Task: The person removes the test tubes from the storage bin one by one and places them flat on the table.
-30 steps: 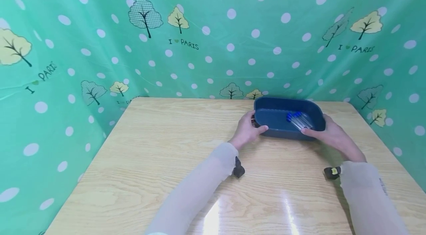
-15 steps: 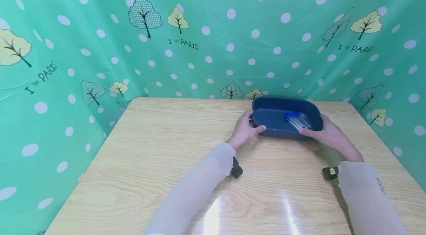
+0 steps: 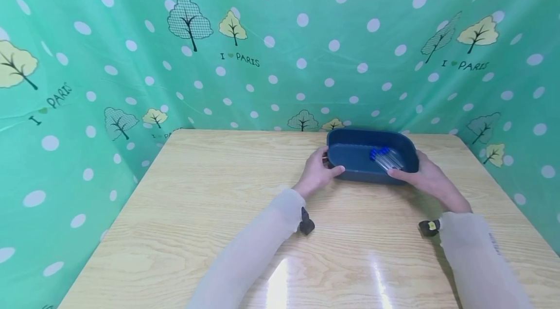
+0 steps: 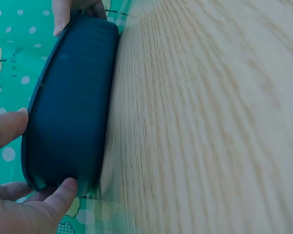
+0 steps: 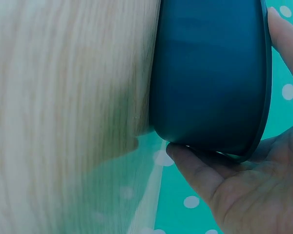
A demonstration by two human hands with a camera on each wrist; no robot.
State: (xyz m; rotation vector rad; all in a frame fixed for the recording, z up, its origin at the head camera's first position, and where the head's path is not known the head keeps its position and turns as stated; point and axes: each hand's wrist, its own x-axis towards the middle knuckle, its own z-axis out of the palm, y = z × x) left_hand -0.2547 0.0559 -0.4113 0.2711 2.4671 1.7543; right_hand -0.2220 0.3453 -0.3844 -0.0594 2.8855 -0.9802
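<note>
A dark blue plastic bin (image 3: 350, 153) with rounded corners stands upright towards the back right of the table. Several clear pens (image 3: 387, 159) with blue caps lie together in its right half. My left hand (image 3: 317, 173) grips the bin's left end, thumb over the near rim and fingers round the side. At the opposite end my right hand (image 3: 430, 178) holds the bin the same way, its thumb at the near rim by the pens. In the left wrist view, the bin's outer wall (image 4: 71, 107) runs between the two hands. The right wrist view shows fingertips (image 5: 178, 151) low against the wall.
The pale wood-grain table (image 3: 210, 212) extends to the left and in front of the bin. A green dotted curtain (image 3: 271, 76) hangs behind the back edge and along both sides. Small black cameras (image 3: 306, 222) sit at both wrists.
Both hands and the bin have shifted a little to the left together. The pens stay in the bin's right half, and both grips look the same.
</note>
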